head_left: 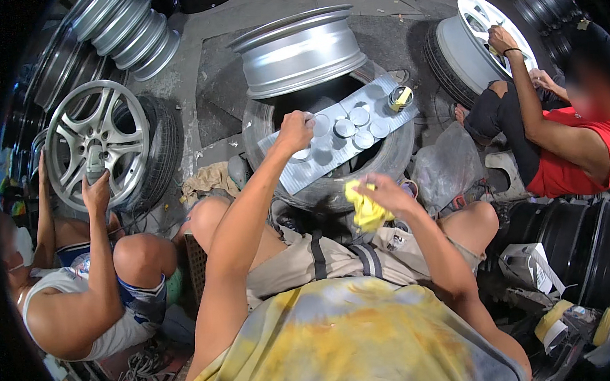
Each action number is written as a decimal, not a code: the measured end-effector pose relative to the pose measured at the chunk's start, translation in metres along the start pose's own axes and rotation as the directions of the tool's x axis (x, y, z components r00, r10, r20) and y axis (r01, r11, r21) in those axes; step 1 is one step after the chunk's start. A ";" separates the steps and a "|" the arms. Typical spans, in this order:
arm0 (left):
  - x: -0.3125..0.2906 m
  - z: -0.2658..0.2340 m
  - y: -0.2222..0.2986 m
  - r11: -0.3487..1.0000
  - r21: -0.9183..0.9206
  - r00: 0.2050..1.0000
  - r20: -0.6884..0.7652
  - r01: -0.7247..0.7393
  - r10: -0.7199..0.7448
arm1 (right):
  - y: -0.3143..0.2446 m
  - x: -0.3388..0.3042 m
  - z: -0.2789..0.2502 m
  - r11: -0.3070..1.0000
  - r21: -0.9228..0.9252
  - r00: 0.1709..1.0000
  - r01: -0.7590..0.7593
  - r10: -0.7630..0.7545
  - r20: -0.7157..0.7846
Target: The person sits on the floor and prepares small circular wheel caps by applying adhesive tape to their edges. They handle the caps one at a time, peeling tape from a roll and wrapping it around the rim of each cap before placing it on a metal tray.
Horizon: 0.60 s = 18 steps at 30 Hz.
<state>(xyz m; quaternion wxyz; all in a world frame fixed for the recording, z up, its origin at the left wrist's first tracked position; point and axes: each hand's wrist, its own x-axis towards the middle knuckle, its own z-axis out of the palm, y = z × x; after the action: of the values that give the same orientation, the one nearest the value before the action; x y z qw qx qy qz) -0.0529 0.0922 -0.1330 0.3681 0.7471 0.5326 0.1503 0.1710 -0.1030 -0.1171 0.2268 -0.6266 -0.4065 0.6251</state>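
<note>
Crowding the panel (pixel 301 181), tyre (pixel 401 148), rim (pixel 302 56), plastic bag (pixel 448 159)

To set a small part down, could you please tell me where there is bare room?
On the board, the near-left end below the left hand looks bare; so does floor between central rim and white wheel. Caps crowd the board's middle.

I see a tyre (pixel 394 144) lying ahead, a board (pixel 301 180) across it with round caps (pixel 345 128) on top and a roll (pixel 400 99) at its right end; a rim (pixel 304 54) sits behind the board. I have the left hand (pixel 296 132) over the board, the right hand (pixel 388 195) nearer, with a cloth (pixel 366 209). To the left stands a wheel (pixel 79 155); a bag (pixel 446 164) lies between the tyre and a seated person (pixel 578 142) at right.
</note>
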 end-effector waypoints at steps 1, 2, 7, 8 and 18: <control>0.006 0.009 -0.003 1.000 0.009 0.999 -0.043 0.015 -0.015 | 0.005 -0.012 0.004 0.993 0.095 0.990 -0.073 0.060 0.124; 0.012 0.017 -0.005 0.999 0.015 0.996 -0.083 0.030 -0.029 | 0.008 -0.023 0.007 0.971 0.180 0.962 -0.157 0.110 0.249; 0.032 0.050 -0.036 0.967 0.173 0.982 -0.047 0.188 -0.183 | 0.004 -0.080 0.020 0.969 -0.226 0.879 -0.103 0.194 0.435; 0.031 0.051 -0.038 0.958 0.242 0.987 -0.060 0.157 -0.147 | -0.012 -0.095 0.018 0.914 -0.399 0.877 -0.076 0.252 0.408; 0.000 0.028 -0.017 0.753 0.658 0.951 0.241 -0.013 -0.194 | 0.045 -0.093 0.005 0.914 -0.381 0.966 0.138 -0.040 0.255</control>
<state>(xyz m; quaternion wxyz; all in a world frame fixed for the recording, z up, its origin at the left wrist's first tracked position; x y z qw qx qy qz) -0.0476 0.0842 -0.1645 0.1669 0.8150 0.5264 -0.1756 0.1871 -0.2034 -0.0976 0.0727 -0.5592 -0.5772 0.5906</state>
